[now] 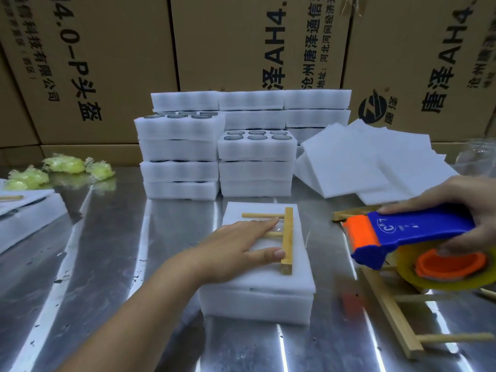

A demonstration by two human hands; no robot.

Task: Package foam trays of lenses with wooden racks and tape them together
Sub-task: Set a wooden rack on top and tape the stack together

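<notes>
A two-layer foam tray [257, 299] sits mid-table [107, 264] with a wooden rack [286, 240] lying on top. The left hand [241, 245] lies flat across the rack's pegs, fingers straight, pressing down. At 3 o'clock from the tray, the right hand [461, 210] grips a blue-and-orange tape gun [418, 229], its roll [456, 280] underneath, over a second rack [389, 312]. Tray stacks [214, 151] stand at 12 o'clock, loose foam sheets [370, 167] at 2, yellow wads [61, 163] at 10.
</notes>
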